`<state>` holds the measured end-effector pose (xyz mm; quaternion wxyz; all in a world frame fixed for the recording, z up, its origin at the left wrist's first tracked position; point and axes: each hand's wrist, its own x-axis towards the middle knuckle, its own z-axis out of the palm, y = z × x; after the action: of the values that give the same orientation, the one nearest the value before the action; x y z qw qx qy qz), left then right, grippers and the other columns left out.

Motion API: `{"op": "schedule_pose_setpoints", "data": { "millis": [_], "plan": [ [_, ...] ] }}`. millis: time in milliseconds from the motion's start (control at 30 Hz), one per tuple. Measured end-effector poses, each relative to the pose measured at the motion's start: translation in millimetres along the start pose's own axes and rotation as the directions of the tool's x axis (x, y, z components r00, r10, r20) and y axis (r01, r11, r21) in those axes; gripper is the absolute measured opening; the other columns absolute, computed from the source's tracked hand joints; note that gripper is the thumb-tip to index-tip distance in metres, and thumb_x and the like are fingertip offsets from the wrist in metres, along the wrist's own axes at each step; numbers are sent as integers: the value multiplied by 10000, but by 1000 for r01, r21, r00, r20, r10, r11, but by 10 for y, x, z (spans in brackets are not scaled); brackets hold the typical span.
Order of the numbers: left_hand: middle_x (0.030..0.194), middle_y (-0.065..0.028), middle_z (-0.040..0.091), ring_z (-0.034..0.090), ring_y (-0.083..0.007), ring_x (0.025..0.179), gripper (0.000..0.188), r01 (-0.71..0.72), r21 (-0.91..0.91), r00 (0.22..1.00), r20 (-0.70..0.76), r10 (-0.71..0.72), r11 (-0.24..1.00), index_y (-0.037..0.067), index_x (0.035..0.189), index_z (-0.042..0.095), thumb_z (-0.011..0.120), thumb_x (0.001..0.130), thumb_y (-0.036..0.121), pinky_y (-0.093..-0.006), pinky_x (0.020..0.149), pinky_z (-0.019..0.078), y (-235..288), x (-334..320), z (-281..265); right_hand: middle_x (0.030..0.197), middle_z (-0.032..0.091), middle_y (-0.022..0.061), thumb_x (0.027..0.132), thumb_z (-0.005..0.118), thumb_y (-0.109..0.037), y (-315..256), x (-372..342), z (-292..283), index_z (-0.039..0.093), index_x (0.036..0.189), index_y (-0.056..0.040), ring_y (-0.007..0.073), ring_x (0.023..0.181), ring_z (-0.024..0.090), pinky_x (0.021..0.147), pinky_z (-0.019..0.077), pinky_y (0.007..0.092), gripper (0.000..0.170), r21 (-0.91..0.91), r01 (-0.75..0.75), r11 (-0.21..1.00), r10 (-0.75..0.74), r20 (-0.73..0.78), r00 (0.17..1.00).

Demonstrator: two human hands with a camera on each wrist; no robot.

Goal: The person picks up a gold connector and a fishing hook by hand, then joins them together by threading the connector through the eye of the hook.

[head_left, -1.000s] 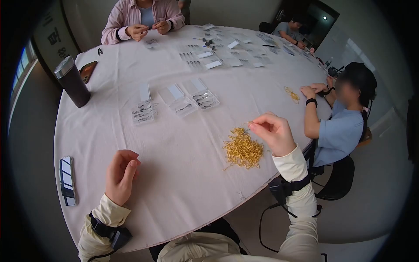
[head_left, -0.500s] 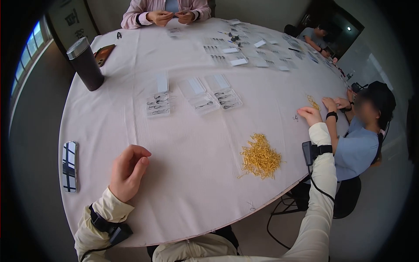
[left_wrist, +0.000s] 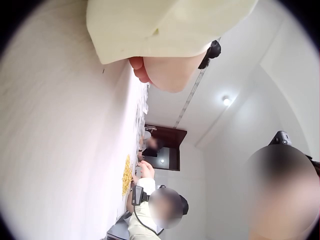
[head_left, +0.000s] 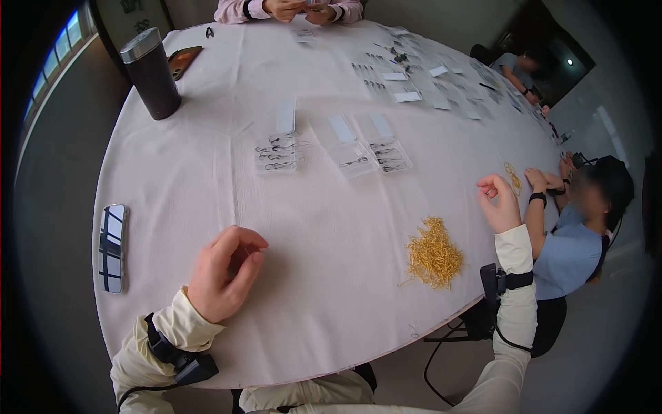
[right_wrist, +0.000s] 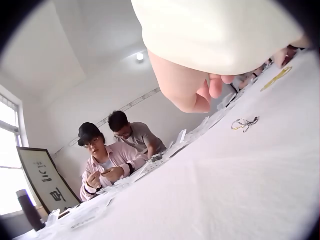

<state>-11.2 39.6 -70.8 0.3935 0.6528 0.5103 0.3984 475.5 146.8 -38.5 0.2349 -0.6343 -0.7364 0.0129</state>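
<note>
My left hand stays over the near left of the cloth, fingers loosely bent, with nothing visible in them. On the right, my right hand hovers beyond a heap of small gold-coloured metal pieces, its fingers loosely bent and no object showing between them. A small tangle of dark and gold wire loops lies on the cloth below and beyond that hand in the right wrist view. In the head view the tangle does not show. Three clear plastic boxes with dark wire pieces inside lie open in the middle.
A phone lies at the left edge, below a dark tumbler and a brown case. Many clear packets cover the far side. A person in blue sits at the right, near a yellow loop bundle.
My right hand went from the gold heap out to the right beside the dark tangle, then drew slightly back. The left hand kept its loose pose. The head view shifted.
</note>
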Motion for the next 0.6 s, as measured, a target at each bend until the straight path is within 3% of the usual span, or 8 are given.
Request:
{"op": "schedule_pose_setpoints", "data": {
  "millis": [67,133,200,300,400,467,600],
  "plan": [
    [751,-22,550,483,-78,636,78,-26,26,1000,13,26,999,-8,989,579,542,920,-4,-244,596,403,7,-3,19,915,600,42,806,705,-107,-621,-289,-35,641,967,-77,205,853,571,780,423,349,176,81,107,991,-123,233,965],
    [757,-27,554,490,-81,639,79,-57,67,998,19,56,996,-8,984,579,542,914,-10,-246,604,413,-2,-2,18,933,597,37,800,734,-141,-1002,-505,27,654,985,-83,223,917,562,830,372,366,209,-11,250,968,-237,273,932],
    [798,-88,595,541,-147,631,118,-61,86,998,18,59,994,-11,995,601,589,878,0,-271,593,448,-17,-10,-4,937,595,35,797,739,-146,-1202,-594,161,660,993,-86,222,938,556,847,355,367,220,-33,285,958,-269,244,932],
    [800,-86,598,548,-147,626,118,-60,97,998,-9,61,993,-3,995,602,591,878,4,-270,588,451,-28,-22,-18,928,600,35,787,742,-130,-1295,-592,296,675,1011,-87,224,929,558,856,348,354,238,-61,360,931,-344,186,920],
    [774,-50,573,505,-103,615,100,-62,50,998,1,62,997,-9,993,588,564,897,-4,-248,590,419,-4,-20,-24,894,589,11,777,746,-127,-1287,-526,394,677,940,-103,212,904,546,820,345,369,179,-68,385,920,-369,174,913],
    [775,-53,577,508,-104,608,102,-64,42,998,-7,64,997,-8,994,591,563,895,-4,-250,583,421,0,-25,-25,850,586,3,767,736,-102,-1288,-506,416,644,853,-102,208,877,547,801,341,369,126,-141,405,904,-373,207,904],
    [785,-68,586,524,-113,605,112,-73,41,997,3,73,997,-6,992,597,570,883,-6,-257,574,431,16,-23,-47,815,577,7,769,715,-81,-1383,-478,397,602,819,-99,214,852,554,781,340,367,125,-122,399,909,-373,194,908]
  ]
}}
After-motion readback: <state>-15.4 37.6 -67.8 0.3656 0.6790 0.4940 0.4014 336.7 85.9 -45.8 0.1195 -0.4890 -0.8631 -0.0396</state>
